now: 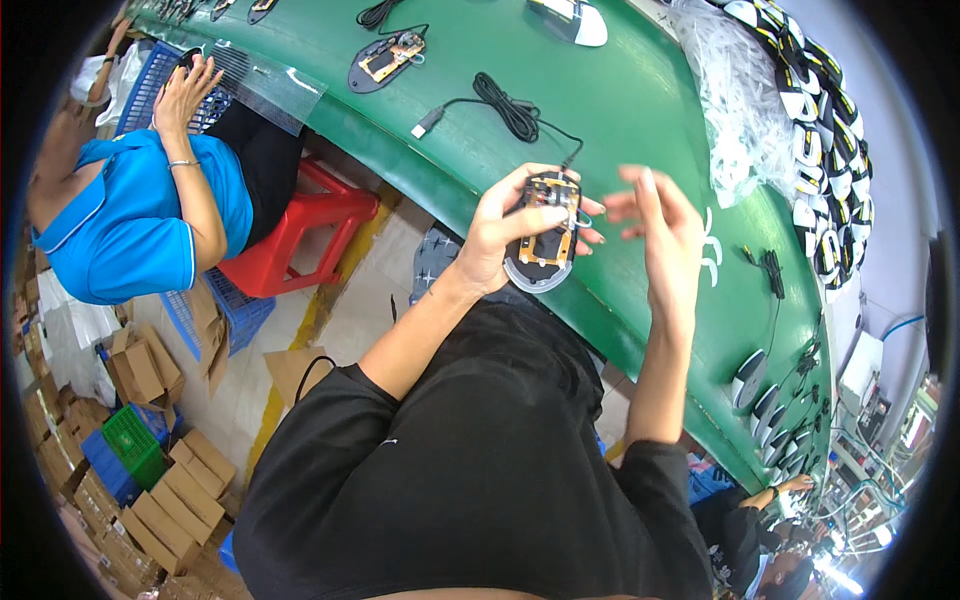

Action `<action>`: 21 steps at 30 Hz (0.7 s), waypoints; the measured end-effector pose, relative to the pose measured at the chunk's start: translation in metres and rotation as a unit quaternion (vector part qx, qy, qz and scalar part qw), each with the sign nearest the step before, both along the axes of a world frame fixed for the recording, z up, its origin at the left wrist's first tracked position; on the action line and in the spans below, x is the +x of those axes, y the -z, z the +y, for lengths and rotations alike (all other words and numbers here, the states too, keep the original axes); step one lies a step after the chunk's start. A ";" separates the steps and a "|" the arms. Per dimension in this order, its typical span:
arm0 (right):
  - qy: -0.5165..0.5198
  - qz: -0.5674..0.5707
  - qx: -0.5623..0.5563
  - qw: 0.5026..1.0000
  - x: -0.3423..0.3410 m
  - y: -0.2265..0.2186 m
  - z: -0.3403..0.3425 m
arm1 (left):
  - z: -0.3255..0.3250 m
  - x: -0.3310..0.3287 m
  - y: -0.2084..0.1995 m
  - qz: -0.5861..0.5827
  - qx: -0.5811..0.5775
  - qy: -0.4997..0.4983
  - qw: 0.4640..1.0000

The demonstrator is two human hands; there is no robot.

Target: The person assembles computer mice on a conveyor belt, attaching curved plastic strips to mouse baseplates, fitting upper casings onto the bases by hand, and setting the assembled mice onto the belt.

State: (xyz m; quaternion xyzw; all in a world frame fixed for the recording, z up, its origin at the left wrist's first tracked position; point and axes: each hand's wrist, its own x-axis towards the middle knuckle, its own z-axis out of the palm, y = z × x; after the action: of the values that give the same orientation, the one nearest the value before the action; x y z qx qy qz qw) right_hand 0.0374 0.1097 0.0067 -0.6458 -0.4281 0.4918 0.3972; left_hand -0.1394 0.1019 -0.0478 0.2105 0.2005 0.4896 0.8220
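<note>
My left hand is wrapped round an open computer mouse base, its thumb lying across the top. The base is dark with a pale rounded rim at the near end, and an orange-brown circuit board shows inside. From its far end a black cable runs to a tied coil on the green table, ending in a USB plug. My right hand hovers just right of the mouse, slightly blurred, fingers apart and nothing visible in them.
Another open mouse base lies farther up the green table. White mouse covers and clear plastic bags are at the far side, beside piled mouse shells. Corded mice line the right. A co-worker in blue sits left.
</note>
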 end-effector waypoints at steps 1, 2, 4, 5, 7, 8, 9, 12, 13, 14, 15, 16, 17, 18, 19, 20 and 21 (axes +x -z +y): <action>-0.014 0.009 0.000 1.000 -0.007 -0.005 0.012 | -0.001 0.000 -0.003 -0.057 -0.029 0.011 0.998; -0.013 0.008 -0.003 1.000 -0.011 -0.002 0.021 | -0.002 -0.001 -0.002 -0.058 -0.032 0.013 0.998; -0.164 0.072 -0.048 0.983 -0.017 0.004 0.036 | -0.004 -0.004 0.003 -0.072 -0.051 0.030 0.996; -0.184 0.106 -0.070 0.975 -0.016 0.006 0.041 | -0.006 -0.004 0.004 -0.060 -0.048 0.019 0.997; -0.187 0.097 -0.053 0.976 -0.018 0.003 0.041 | -0.009 -0.006 0.000 -0.041 -0.060 -0.006 0.997; -0.187 0.089 -0.034 0.978 -0.018 0.002 0.042 | -0.010 -0.007 -0.003 -0.020 -0.070 -0.028 0.997; -0.183 0.091 -0.048 0.978 -0.017 0.000 0.042 | -0.010 -0.008 -0.004 0.030 -0.039 -0.034 0.998; -0.198 0.052 -0.041 0.978 -0.015 -0.007 0.043 | -0.012 -0.016 0.003 0.053 -0.008 -0.013 0.998; -0.210 -0.004 -0.030 0.977 -0.013 -0.009 0.045 | -0.012 -0.018 0.005 0.063 -0.004 -0.010 0.998; -0.208 -0.007 -0.031 0.978 -0.012 -0.008 0.045 | -0.012 -0.017 0.005 0.060 -0.005 -0.008 0.998; -0.206 0.018 -0.043 0.977 -0.011 -0.006 0.045 | -0.012 -0.016 0.004 0.061 -0.005 -0.013 0.998; -0.205 0.043 -0.056 0.976 -0.011 -0.005 0.044 | -0.012 -0.016 0.003 0.062 -0.006 -0.019 0.998; -0.205 0.041 -0.057 0.976 -0.011 -0.007 0.043 | -0.012 -0.015 0.002 0.060 -0.007 -0.019 0.998; -0.198 0.042 -0.047 0.978 -0.011 -0.010 0.041 | -0.012 -0.014 0.000 0.062 -0.007 -0.023 0.998; -0.192 0.045 -0.036 0.980 -0.012 -0.011 0.040 | -0.013 -0.014 0.000 0.064 -0.006 -0.028 0.998; -0.193 0.044 -0.037 0.979 -0.010 -0.010 0.039 | -0.013 -0.015 0.001 0.064 -0.007 -0.029 0.997; -0.213 0.051 -0.024 0.975 -0.007 -0.008 0.039 | -0.013 -0.017 0.004 0.069 -0.003 -0.010 0.998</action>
State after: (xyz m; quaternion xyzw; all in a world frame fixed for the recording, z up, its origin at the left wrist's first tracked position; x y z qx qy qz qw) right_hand 0.0303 0.1484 0.0150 -0.5232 -0.5233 0.6072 0.2894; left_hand -0.1568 0.0885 -0.0514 0.2394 0.2603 0.4811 0.8022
